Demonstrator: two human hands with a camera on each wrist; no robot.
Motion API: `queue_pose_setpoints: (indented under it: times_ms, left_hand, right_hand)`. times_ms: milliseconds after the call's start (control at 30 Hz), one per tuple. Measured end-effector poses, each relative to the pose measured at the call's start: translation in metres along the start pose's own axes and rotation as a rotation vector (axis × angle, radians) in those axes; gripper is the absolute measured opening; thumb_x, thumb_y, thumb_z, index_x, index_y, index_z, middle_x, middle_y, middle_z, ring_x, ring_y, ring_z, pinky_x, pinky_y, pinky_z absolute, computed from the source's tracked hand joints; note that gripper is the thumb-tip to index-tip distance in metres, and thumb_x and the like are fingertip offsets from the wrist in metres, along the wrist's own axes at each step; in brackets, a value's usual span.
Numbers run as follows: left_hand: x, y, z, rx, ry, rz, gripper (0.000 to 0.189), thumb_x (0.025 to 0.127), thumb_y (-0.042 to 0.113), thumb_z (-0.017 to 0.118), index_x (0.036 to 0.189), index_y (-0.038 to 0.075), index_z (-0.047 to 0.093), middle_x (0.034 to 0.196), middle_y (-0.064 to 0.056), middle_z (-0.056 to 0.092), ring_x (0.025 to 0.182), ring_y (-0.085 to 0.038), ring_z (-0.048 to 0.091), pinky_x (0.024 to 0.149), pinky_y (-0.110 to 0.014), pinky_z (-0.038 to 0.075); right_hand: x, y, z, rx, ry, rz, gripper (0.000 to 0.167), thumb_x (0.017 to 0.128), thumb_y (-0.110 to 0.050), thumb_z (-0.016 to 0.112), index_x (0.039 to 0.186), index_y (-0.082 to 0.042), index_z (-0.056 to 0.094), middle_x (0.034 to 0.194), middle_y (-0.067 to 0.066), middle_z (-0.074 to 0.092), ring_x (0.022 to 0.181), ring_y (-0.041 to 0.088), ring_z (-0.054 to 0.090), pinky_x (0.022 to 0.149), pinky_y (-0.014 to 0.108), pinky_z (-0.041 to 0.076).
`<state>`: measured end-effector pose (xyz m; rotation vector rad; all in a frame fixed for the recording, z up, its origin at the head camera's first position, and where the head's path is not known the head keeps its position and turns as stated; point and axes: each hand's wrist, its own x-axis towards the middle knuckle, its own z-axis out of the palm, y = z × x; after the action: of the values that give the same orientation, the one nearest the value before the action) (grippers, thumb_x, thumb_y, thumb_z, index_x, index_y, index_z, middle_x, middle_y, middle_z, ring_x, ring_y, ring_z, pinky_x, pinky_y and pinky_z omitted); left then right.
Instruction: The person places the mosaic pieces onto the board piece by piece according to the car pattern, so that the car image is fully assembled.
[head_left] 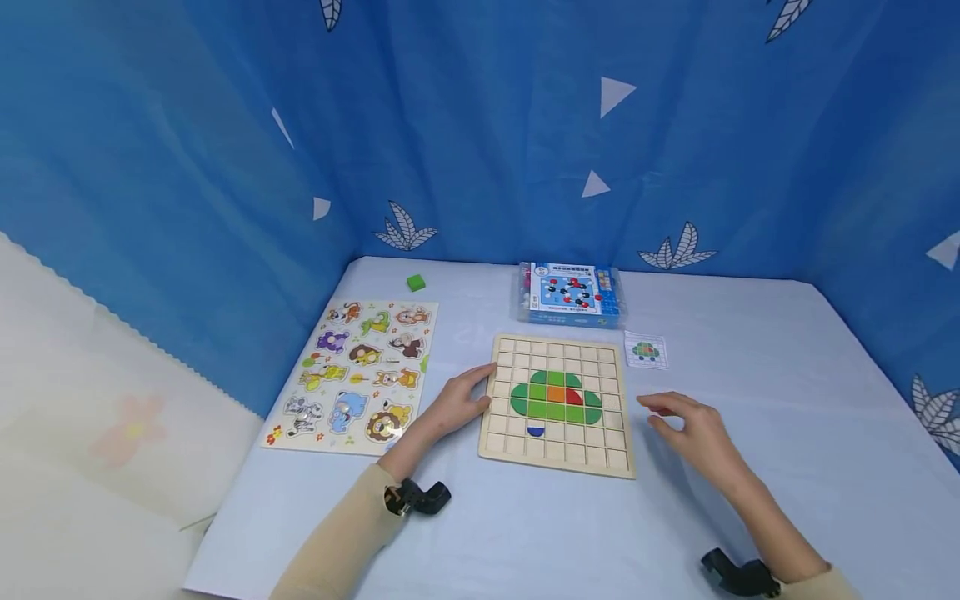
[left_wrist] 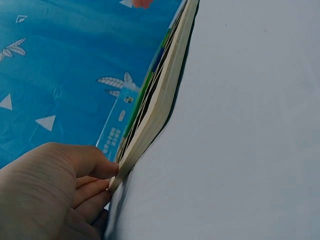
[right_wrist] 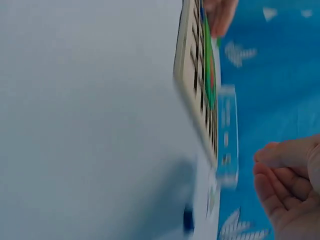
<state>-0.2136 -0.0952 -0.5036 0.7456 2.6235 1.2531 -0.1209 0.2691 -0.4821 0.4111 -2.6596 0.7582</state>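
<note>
In the head view, a square wooden grid board [head_left: 555,462] lies on the table. Green tiles [head_left: 555,411], an orange tile [head_left: 556,393] and a red tile [head_left: 573,397] form a patch on it. Below them sits a blue half-round tile [head_left: 536,432]. My left hand [head_left: 453,406] touches the board's left edge with thumb and fingers; the left wrist view shows the thumb [left_wrist: 102,165] against it. Right of the board, my right hand [head_left: 693,433] hovers with loosely bent fingers and nothing visible in them. A small blue piece [right_wrist: 188,219] shows in the right wrist view.
A printed pattern card [head_left: 646,350] lies right of the board, below a boxed molecule-model set [head_left: 570,292]. At left are an animal puzzle board [head_left: 352,379] and a green block [head_left: 416,282]. Blue curtains [head_left: 480,125] stand behind the table.
</note>
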Motion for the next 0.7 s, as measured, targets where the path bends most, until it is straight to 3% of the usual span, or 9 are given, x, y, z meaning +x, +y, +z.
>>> queue_pose_setpoints:
  times_ms: [67,167,333,500,700]
  left_hand:
    - [-0.001,-0.001,-0.002,-0.001,0.008,0.004,0.058,0.088,0.005,0.06,0.142,0.002,0.04,0.144,-0.014,0.041,0.134,-0.027,0.034,0.111,-0.036,0.028]
    - [-0.001,-0.002,-0.004,-0.004,0.013,-0.011,0.058,0.088,0.005,0.06,0.143,0.003,0.04,0.144,-0.013,0.041,0.134,-0.026,0.034,0.111,-0.036,0.028]
    - [-0.001,-0.003,-0.005,-0.013,0.017,-0.033,0.059,0.087,0.006,0.06,0.143,0.005,0.041,0.144,-0.012,0.041,0.134,-0.025,0.034,0.111,-0.035,0.027]
    - [-0.002,-0.002,-0.003,-0.018,0.011,-0.011,0.058,0.087,0.006,0.06,0.142,0.004,0.041,0.144,-0.013,0.041,0.134,-0.026,0.034,0.111,-0.036,0.028]
    - [-0.002,0.001,-0.001,-0.022,-0.002,0.0,0.058,0.087,0.004,0.059,0.142,0.002,0.04,0.144,-0.014,0.041,0.134,-0.026,0.034,0.111,-0.036,0.028]
  right_hand:
    - [-0.012,0.013,-0.013,-0.033,0.018,0.058,0.037,0.075,0.004,0.074,0.109,-0.008,0.069,0.101,0.007,0.068,0.084,0.024,0.064,0.059,0.036,0.056]
    - [-0.022,0.015,-0.031,-0.035,-0.028,0.145,0.033,0.076,0.004,0.072,0.108,0.001,0.067,0.099,0.018,0.066,0.084,0.037,0.063,0.056,0.04,0.056]
    - [-0.028,0.003,-0.037,-0.037,-0.115,0.254,0.029,0.077,-0.002,0.074,0.104,0.006,0.066,0.095,0.021,0.065,0.085,0.039,0.063,0.065,0.047,0.056]
    - [-0.029,0.001,-0.026,-0.061,-0.082,0.242,0.026,0.074,0.001,0.075,0.098,0.005,0.068,0.09,0.017,0.065,0.08,0.033,0.063,0.066,0.046,0.056]
    - [-0.03,-0.002,-0.021,-0.061,-0.065,0.194,0.03,0.075,0.008,0.07,0.104,0.008,0.066,0.099,0.023,0.064,0.084,0.037,0.063,0.068,0.05,0.054]
